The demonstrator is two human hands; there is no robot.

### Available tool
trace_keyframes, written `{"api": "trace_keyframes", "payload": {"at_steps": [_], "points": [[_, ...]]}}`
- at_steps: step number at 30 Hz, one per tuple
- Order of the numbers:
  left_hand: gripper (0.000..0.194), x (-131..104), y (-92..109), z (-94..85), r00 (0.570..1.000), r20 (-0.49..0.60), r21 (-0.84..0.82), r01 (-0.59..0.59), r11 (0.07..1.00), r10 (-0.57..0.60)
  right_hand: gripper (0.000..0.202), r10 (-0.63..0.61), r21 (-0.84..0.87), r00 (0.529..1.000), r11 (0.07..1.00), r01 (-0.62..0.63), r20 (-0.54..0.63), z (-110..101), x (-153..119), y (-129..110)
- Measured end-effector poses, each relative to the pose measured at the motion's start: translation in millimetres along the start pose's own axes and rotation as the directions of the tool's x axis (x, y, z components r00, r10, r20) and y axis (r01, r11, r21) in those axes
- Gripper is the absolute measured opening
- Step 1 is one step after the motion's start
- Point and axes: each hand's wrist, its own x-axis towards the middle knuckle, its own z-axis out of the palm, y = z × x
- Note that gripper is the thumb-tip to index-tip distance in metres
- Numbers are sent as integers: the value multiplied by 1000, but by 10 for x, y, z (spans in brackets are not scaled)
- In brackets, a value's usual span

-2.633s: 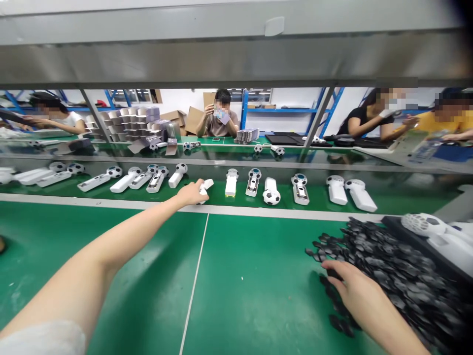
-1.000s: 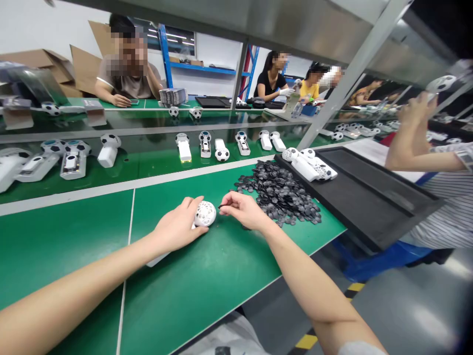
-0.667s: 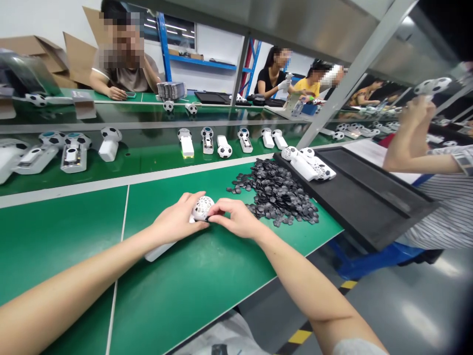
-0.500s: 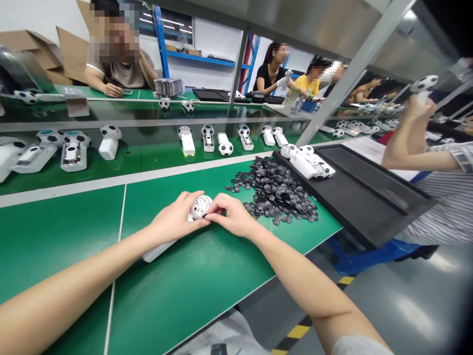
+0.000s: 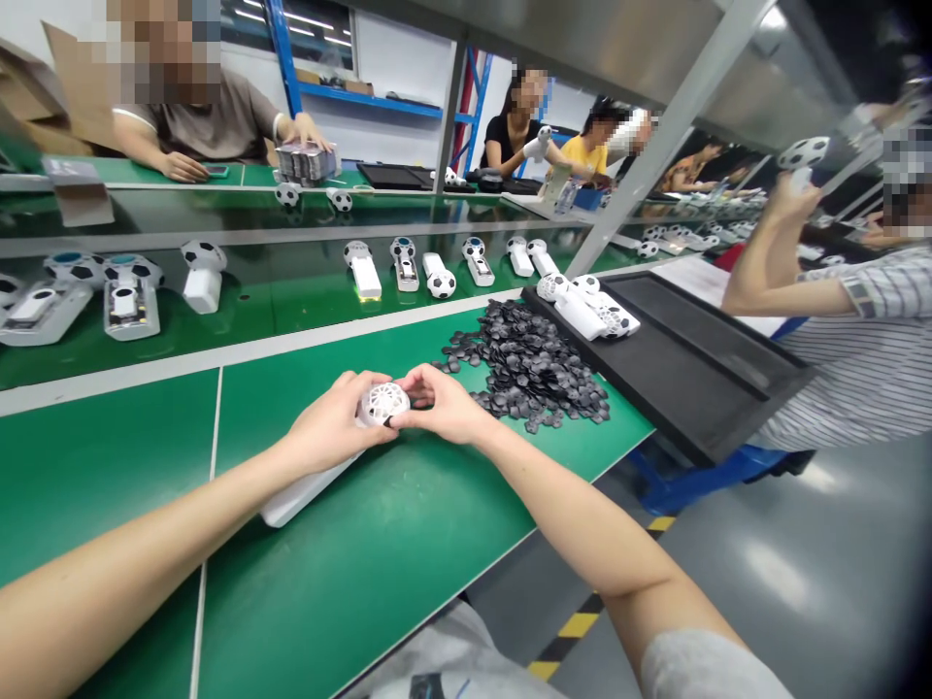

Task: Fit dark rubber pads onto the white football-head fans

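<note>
A white handheld device with a football-shaped head lies slanted on the green table; its white lattice ball head (image 5: pixel 385 402) faces up and its long white handle (image 5: pixel 310 490) runs down to the left. My left hand (image 5: pixel 339 417) is wrapped round the head from the left, thumb below and fingers above. My right hand (image 5: pixel 441 408) grips the ball's right side, its thumb pressing at the lower edge where a small black piece shows. The right fingers curl beside the upper edge. Part of the handle is hidden under my left hand and forearm.
A heap of small black pieces (image 5: pixel 543 364) lies right of my hands. Beyond it, a black tray (image 5: pixel 699 359) holds several white devices (image 5: pixel 582 313). More football-headed devices (image 5: pixel 362 272) stand along the green line behind. A metal post (image 5: pixel 655 146) slants up. Co-workers sit opposite and at right.
The right thumb has gone from pinching a black piece with the fingers to pressing at the ball's lower edge, and the right fingers have lifted to its upper side. The view has shifted slightly right.
</note>
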Motion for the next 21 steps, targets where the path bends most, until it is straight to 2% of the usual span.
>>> {"api": "trace_keyframes", "payload": {"at_steps": [2,4,5,8,11,14,17,19,21], "points": [[67,-11,-30,-24,1000,14,46,19,999,-19,25,-20,-76,991,997,11,-129,-134,58,2],[67,-27,-64,-74,999,37,105,28,994,-32,14,-74,-266,954,964,-6,-292,-273,95,23],[65,-35,-81,-106,998,49,140,25,990,-33,11,-91,-366,942,930,-36,-323,-326,101,38],[65,-51,-129,-193,996,83,267,-40,963,19,6,-48,-569,967,815,-107,-251,-372,85,74],[66,-52,-172,-236,987,106,365,-152,919,121,10,-20,-702,987,705,-100,-161,-285,57,49],[65,-46,-199,-240,974,121,392,-223,892,191,10,11,-769,988,627,-127,-154,-208,42,-6],[66,-41,-200,-241,971,122,397,-237,887,205,6,42,-733,989,667,-132,-140,-208,25,-19],[67,-35,-191,-250,968,132,393,-247,886,211,6,37,-659,995,746,-92,-97,-231,1,-11],[67,-27,-185,-260,959,155,378,-279,883,236,6,-19,-542,999,840,-9,-47,-243,-32,-19]]}}
